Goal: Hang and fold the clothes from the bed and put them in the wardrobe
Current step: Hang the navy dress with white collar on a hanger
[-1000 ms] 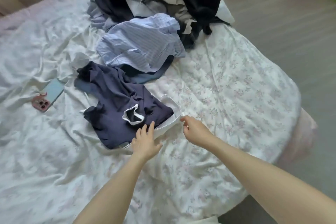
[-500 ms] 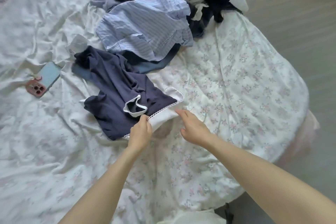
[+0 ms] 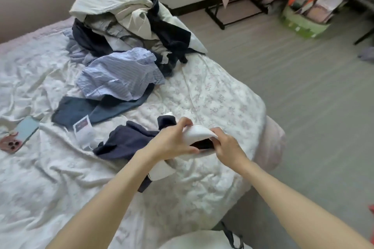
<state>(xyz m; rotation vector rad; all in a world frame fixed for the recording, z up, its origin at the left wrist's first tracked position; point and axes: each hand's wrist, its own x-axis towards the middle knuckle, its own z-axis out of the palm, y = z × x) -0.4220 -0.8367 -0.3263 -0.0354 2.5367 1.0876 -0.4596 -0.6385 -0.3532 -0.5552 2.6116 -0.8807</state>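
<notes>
Navy garment with the white collar sits centre frame, raised off the floral bed, with 2 hands on it: left hand pinching the collar, right hand gripping its other end. Clothes pile heaps at upper left; phone lies at the left edge.

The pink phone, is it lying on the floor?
No, the pink phone with the light blue case lies on the white flowered bedsheet, near the bed's left side.
</notes>
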